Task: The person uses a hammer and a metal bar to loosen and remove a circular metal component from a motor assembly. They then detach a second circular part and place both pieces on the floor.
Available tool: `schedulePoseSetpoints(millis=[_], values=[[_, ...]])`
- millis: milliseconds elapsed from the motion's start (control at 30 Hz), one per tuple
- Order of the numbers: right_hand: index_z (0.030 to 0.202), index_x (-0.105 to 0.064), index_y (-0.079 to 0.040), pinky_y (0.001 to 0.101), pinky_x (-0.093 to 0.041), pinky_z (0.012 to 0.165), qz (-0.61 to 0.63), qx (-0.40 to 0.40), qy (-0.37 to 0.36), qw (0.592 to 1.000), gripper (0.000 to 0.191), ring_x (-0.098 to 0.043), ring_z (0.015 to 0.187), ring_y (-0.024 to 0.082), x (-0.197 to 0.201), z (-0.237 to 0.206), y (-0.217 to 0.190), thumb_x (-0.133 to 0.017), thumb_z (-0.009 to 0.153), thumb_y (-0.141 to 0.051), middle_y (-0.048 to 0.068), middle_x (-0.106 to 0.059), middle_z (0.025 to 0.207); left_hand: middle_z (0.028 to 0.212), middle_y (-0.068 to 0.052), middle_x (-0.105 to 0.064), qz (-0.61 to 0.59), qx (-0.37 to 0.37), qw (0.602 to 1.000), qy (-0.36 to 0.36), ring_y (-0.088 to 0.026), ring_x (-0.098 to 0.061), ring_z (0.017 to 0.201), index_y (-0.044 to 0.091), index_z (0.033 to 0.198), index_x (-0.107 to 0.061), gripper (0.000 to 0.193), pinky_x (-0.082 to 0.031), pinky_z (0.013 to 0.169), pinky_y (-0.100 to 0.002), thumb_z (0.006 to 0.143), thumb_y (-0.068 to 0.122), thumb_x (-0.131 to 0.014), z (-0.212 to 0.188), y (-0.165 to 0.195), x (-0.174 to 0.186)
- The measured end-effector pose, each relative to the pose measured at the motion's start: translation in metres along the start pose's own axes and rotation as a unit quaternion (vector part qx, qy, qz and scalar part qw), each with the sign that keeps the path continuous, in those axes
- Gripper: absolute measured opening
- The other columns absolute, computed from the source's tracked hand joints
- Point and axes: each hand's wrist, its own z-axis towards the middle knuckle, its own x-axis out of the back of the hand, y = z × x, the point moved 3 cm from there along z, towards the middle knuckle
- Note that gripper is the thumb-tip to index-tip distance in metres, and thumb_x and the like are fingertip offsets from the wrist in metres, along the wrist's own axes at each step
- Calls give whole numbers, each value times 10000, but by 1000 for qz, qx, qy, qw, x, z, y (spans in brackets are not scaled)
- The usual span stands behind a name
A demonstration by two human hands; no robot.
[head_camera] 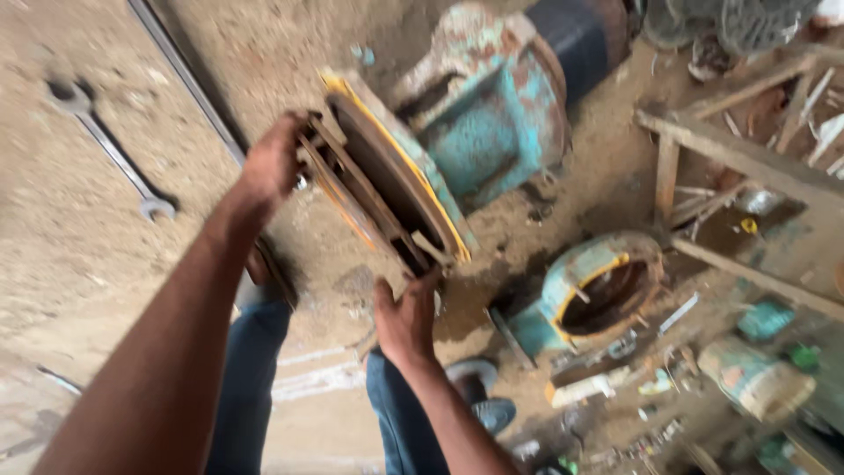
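The ground under me is bare, sandy dirt, scattered with workshop clutter and blurred by the camera's motion. In front of me lies a big old motor housing (492,114), painted a flaking turquoise with rust showing through and a dark band round its far end. Against its near end stands a round rusty end cover (378,189), tilted on edge, with an orange-yellow ring along its rim and ribs across its face.

My left hand (268,167) is wrapped over the upper left edge of that cover, fingers curled round the rim and closed on it. My right hand (406,321) is under the lower edge, palm up against it, fingers closed on the bottom of the rim. So both hands have hold of the cover, one high and one low, and it sits between them, touching or just beside the housing; I cannot tell which.

To my left, well apart, a double-ended spanner (110,145) lies flat on the dirt, and a long thin metal bar (189,84) runs diagonally past it. To my right, a second, smaller turquoise ring-shaped casing (598,295) with a yellow inner edge rests on the ground, small bits of litter around it. Beyond it stands a rough wooden frame (738,154). My legs in blue jeans (255,378) show below my arms, with a shoe (479,396) near my right forearm.
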Motion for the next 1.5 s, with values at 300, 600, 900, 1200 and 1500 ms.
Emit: schedulePoseSetpoints(millis=[300,600,900,1200,1500], values=[[1413,-400,160,479,-496,1004,17,127,38,991,540,-625,1184,448,7,11,-1,-617,981,-83,370,-564,1328,1008,-80,-616,-109,19,994,25,-218,-580,839,101,1260,-641,421,-469,680,-348,1048,393,-424,0,8,-4],[1127,-657,58,428,-581,659,31,219,12,975,240,-746,764,353,37,25,1,-625,890,34,217,-719,890,1282,-100,-671,-53,56,996,46,-231,-645,1140,120,1371,-592,453,-527,1053,-377,1052,370,-389,-4,13,6],[1078,-663,31,386,-610,655,33,324,74,942,203,-762,727,307,46,24,-17,-586,899,90,187,-720,854,1392,-174,-562,65,15,997,45,-275,-580,1222,59,1443,-525,478,-497,1068,-401,1065,291,-347,-10,19,14],[1180,-659,23,401,-569,549,70,195,-39,977,297,-727,588,337,50,26,-19,-564,899,35,196,-724,858,1427,-163,-610,39,-23,998,33,-257,-610,1263,76,1390,-602,508,-473,1125,-384,1057,275,-274,-11,23,15],[1176,-648,55,313,-592,479,71,167,-143,973,249,-737,529,225,52,28,-13,-556,945,56,185,-734,768,1325,-204,-672,2,-78,997,11,-287,-694,1125,22,1345,-633,481,-582,1015,-369,1042,217,-314,-16,10,16]])
